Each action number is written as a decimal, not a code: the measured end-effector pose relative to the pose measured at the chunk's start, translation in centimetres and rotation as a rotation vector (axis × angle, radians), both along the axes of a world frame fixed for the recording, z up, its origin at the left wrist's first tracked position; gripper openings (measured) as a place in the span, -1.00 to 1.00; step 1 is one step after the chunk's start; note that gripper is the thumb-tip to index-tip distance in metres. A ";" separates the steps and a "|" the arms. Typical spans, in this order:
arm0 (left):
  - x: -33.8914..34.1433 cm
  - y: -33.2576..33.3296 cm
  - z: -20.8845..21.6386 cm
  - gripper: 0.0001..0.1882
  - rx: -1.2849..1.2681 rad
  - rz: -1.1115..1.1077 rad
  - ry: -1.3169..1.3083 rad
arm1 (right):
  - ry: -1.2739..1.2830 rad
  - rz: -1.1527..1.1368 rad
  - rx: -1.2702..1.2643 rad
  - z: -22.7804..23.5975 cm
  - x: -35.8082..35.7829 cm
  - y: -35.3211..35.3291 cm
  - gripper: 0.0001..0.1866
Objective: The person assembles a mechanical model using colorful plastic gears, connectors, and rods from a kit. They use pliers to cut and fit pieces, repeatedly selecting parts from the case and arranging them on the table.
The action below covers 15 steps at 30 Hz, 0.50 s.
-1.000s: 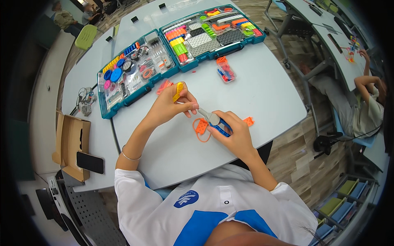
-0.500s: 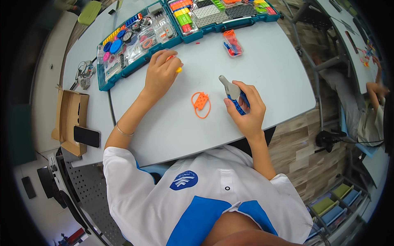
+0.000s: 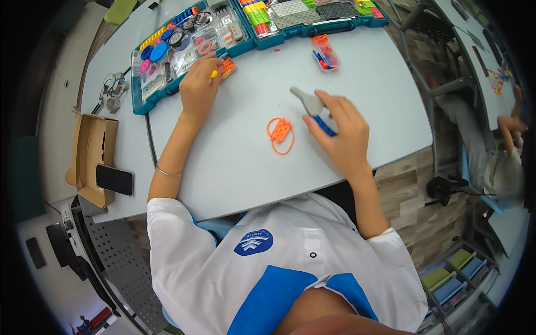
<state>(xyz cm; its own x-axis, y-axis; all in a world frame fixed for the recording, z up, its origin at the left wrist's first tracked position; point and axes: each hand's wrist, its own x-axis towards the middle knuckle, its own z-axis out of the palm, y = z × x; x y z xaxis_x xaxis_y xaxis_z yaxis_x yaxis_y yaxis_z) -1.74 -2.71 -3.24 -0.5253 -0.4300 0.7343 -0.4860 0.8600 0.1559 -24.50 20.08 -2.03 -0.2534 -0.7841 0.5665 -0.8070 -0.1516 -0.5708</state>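
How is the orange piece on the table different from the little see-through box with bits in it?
The orange piece is flat, with a thin orange loop of cord around it; the see-through box is a small clear case holding red and blue bits. The orange piece lies between the left hand and the right hand; the see-through box sits farther off, near the teal trays. Both rest on the pale table, untouched.

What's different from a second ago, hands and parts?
The left hand left the orange part with the loop and reached up to the open teal parts case, holding a small yellow piece. The right hand drew back from the orange part, keeping its blue-and-grey tool. The orange part stays on the table.
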 end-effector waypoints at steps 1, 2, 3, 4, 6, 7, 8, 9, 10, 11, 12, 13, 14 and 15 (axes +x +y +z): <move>-0.2 0.1 0.3 -0.86 0.015 0.004 0.019 | 0.109 -0.005 -0.007 0.7 -0.8 -1.3 -0.54; -0.2 0.2 0.6 -0.86 0.025 0.010 0.036 | 0.214 -0.007 -0.019 1.4 -1.5 -2.7 -0.55; 0.1 0.1 0.7 -0.87 0.061 0.007 0.037 | 0.302 -0.012 -0.012 2.3 -2.0 -4.2 -0.60; 0.4 0.0 0.7 -0.87 0.093 0.003 0.046 | 0.396 -0.018 -0.010 3.0 -2.5 -5.6 -0.64; 0.6 -0.3 0.7 -0.87 0.163 -0.037 0.086 | 0.527 -0.009 0.039 3.4 -3.4 -8.6 -0.71; 0.8 -0.4 0.5 -0.87 0.210 -0.060 0.111 | 0.556 0.019 0.090 3.2 -3.6 -10.3 -0.75; 1.1 -0.4 0.3 -0.86 0.255 -0.082 0.140 | 0.588 0.048 0.141 3.1 -3.6 -11.6 -0.78; 1.2 -0.5 0.3 -0.83 0.281 -0.069 0.150 | 0.544 0.083 0.218 3.0 -3.3 -12.6 -0.79; 1.3 -0.5 0.3 -0.80 0.305 -0.053 0.159 | 0.498 0.120 0.294 2.8 -2.8 -13.4 -0.80; 1.4 -0.7 0.2 -0.76 0.329 -0.038 0.168 | 0.453 0.156 0.371 2.6 -2.5 -14.2 -0.80; 1.5 -1.1 0.2 -0.72 0.341 -0.065 0.209 | 0.562 0.177 0.277 1.4 -2.8 -14.9 -0.84; 1.7 -1.5 -0.2 -0.69 0.355 -0.083 0.249 | 0.618 0.175 0.255 0.2 -2.8 -16.0 -0.86; 1.8 -1.9 -0.5 -0.65 0.367 -0.109 0.290 | 0.674 0.165 0.231 -0.6 -2.8 -16.9 -0.87; 1.9 -2.1 -0.7 -0.64 0.392 -0.117 0.314 | 0.729 0.154 0.206 -1.2 -2.9 -17.5 -0.88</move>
<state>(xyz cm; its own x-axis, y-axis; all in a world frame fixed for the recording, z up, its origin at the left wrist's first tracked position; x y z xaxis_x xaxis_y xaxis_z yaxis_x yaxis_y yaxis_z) 0.18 -4.79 -3.93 -0.3663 -0.6561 0.6598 -0.2678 0.7534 0.6006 -27.40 2.63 -3.27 0.2483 -0.8879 0.3874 -0.9681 -0.2409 0.0683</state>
